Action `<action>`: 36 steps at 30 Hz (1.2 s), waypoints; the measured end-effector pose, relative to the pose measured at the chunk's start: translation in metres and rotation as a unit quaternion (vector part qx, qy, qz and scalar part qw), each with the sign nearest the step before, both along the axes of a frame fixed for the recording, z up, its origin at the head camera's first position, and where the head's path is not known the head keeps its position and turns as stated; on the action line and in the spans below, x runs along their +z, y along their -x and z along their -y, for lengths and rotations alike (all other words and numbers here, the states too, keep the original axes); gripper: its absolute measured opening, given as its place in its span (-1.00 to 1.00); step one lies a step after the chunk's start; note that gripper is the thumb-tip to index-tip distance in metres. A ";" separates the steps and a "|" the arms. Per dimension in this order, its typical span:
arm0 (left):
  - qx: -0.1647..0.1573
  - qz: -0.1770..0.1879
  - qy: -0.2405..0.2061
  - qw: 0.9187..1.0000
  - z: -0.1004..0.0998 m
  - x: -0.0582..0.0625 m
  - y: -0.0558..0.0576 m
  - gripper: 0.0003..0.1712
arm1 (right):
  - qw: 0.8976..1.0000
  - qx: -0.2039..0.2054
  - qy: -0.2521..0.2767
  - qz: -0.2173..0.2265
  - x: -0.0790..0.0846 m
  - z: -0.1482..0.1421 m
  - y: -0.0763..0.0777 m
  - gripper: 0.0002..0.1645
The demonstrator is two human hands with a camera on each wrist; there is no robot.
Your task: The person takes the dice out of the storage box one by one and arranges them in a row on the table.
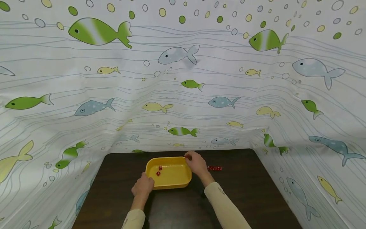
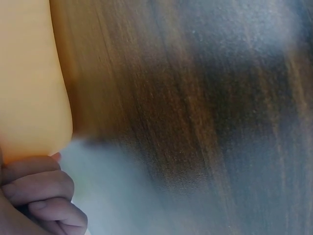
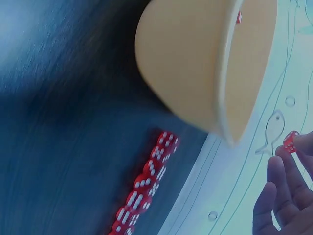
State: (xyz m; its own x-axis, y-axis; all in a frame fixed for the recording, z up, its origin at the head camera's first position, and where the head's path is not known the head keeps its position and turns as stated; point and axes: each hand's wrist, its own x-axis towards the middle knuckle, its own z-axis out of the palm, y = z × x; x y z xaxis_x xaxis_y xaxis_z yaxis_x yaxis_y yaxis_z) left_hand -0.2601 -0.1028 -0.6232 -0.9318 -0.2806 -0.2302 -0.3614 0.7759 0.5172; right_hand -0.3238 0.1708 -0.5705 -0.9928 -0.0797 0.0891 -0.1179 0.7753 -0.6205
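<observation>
A shallow yellow plastic tray is on the dark table, with two red dice inside near its left end. My left hand grips the tray's near left corner; in the left wrist view its fingers are curled at the tray's edge. At the far right corner, my right hand pinches a red die with white pips between thumb and index finger. The other fingers of that hand are loosely bent.
A straight row of several red dice lies on the table right of the tray, partly behind the right wrist. A white fish-patterned curtain surrounds the table at the back and sides.
</observation>
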 end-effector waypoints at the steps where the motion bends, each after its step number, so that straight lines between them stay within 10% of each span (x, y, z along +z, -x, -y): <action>1: 0.000 -0.001 0.001 1.000 0.000 -0.001 0.000 -0.44 | 1.000 -0.004 0.003 0.001 -0.001 -0.004 0.000 -0.76; 36: 0.005 0.008 0.003 1.000 0.000 0.005 0.003 -0.51 | 0.993 -0.095 0.057 0.033 -0.016 -0.144 -0.012 -0.64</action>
